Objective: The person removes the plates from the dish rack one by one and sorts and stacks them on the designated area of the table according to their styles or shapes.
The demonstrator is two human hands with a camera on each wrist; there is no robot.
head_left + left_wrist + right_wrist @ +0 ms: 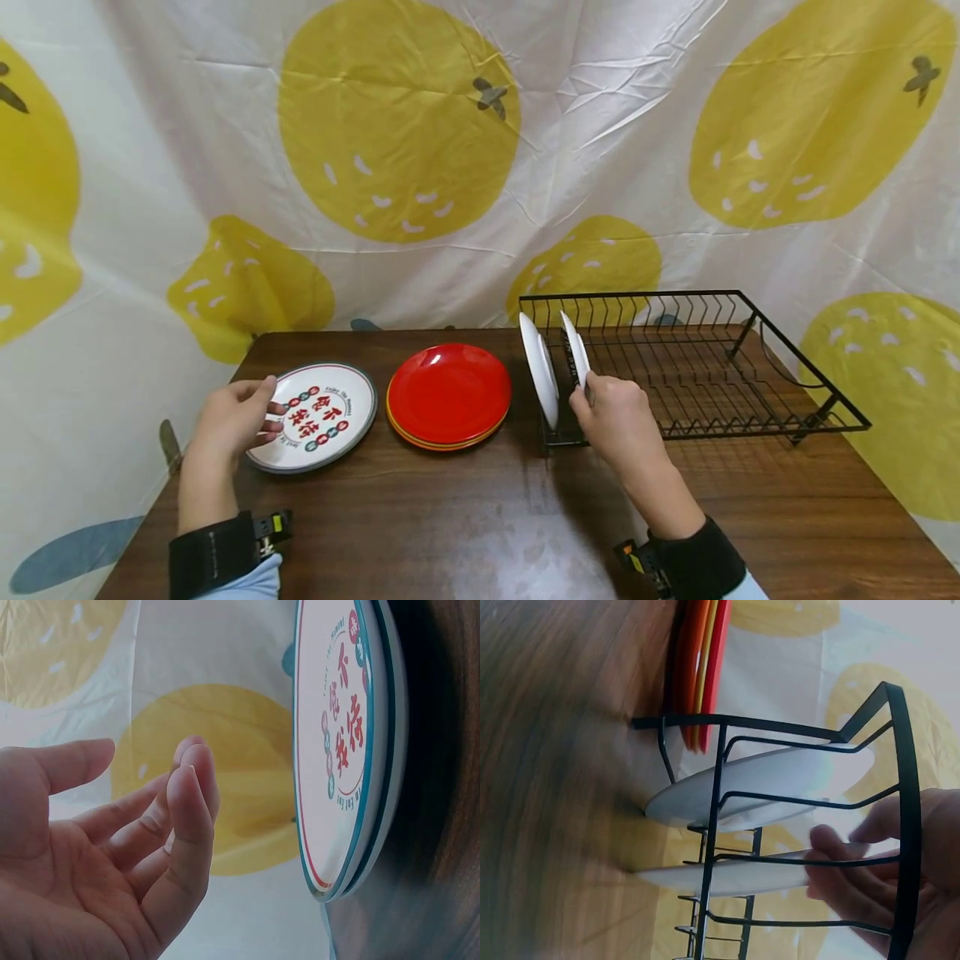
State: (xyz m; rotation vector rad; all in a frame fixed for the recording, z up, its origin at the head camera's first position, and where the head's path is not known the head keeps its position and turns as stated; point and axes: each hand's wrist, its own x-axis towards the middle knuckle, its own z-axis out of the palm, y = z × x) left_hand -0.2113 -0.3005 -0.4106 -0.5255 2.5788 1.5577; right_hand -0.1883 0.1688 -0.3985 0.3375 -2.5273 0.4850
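A dark brown, wood-grained table (450, 517) bore three items side by side, with a pale sheen on the near part of its top. Left: a stack of white printed plates (322, 421), teal at the rim, the uppermost lying face up with a thin red ring and red Chinese characters. Centre: a stack of coloured plates (450, 396), orange lowermost, yellow between and glossy red on top; the two stacks lay near each other but apart. Right: a black wire dish rack (750, 432), standing upright, its length running left to right.
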